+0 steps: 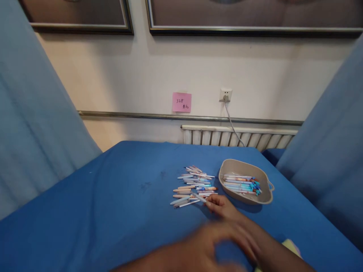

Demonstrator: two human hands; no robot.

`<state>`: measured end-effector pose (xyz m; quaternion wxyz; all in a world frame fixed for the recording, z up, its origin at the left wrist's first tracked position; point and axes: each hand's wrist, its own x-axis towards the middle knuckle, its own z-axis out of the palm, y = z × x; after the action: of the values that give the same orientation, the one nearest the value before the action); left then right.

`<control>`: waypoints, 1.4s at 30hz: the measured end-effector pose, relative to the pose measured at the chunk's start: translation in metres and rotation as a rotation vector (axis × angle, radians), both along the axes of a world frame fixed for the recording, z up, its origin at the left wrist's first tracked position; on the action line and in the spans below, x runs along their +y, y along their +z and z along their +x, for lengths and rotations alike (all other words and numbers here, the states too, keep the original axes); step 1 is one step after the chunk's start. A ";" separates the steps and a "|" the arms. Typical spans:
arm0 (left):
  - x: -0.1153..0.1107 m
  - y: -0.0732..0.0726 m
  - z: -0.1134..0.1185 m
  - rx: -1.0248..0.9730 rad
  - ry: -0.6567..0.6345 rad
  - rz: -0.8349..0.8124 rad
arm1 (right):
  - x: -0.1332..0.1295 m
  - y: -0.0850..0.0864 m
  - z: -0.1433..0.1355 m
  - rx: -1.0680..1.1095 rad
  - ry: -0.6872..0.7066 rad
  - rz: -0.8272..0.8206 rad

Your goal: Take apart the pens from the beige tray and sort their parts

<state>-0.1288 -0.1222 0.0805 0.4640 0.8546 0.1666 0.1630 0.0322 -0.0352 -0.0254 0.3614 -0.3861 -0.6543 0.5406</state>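
Observation:
My right hand [219, 204] is closed, thumb and fingers pinching a pale grey pen [200, 197] at the right front of a loose pile. The pile of pens [185, 191] lies on the blue-covered table, with peach, grey, white and blue barrels pointing mostly left to right. In the foreground my left hand [210, 243] crosses over my right forearm, smeared by motion; its grip is unclear. Right of the pile stands a beige plastic basket [244, 163] with handles. Several blue and peach pens [241, 184] lie inside it, on what looks like clear plastic.
A yellow and pink item [291, 247], partly hidden, lies beyond my right forearm. The blue table cover [113, 196] reaches toward a radiator [227, 136] and wall. A pink note [182, 102] and a plugged-in socket [226, 95] are above. Blue curtains [36, 124] hang at both sides.

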 end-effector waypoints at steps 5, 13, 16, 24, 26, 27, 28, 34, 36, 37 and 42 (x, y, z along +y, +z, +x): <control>0.077 -0.022 -0.040 0.080 0.492 0.314 | 0.003 0.006 0.002 0.015 0.080 -0.126; 0.085 -0.052 -0.041 0.329 0.490 0.421 | 0.002 0.007 0.002 0.013 0.141 -0.039; 0.086 -0.055 -0.041 0.397 0.554 0.303 | 0.000 0.005 0.001 -0.018 0.137 -0.014; 0.077 -0.057 -0.038 0.313 0.526 0.410 | 0.000 0.002 0.003 -0.046 0.054 0.070; 0.076 -0.059 -0.037 0.387 0.546 0.338 | 0.000 0.002 0.004 -0.071 0.048 0.098; 0.076 -0.060 -0.037 0.403 0.583 0.323 | 0.000 0.002 0.004 -0.097 0.042 0.126; 0.076 -0.061 -0.037 0.396 0.619 0.332 | -0.001 0.002 0.005 -0.127 0.036 0.157; 0.075 -0.065 -0.040 0.257 0.554 0.441 | -0.003 0.004 0.003 -0.167 0.017 0.213; 0.076 -0.065 -0.041 0.314 0.586 0.399 | -0.003 0.007 0.003 -0.152 0.024 0.196; 0.076 -0.065 -0.041 0.332 0.619 0.390 | -0.004 0.009 0.003 -0.156 0.025 0.195; 0.076 -0.066 -0.042 0.262 0.571 0.461 | -0.004 0.011 0.004 -0.202 0.010 0.219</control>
<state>-0.1708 -0.0466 0.0149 0.1702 0.8693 0.4147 0.2083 0.0360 -0.0390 -0.0144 0.3311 -0.3935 -0.7442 0.4263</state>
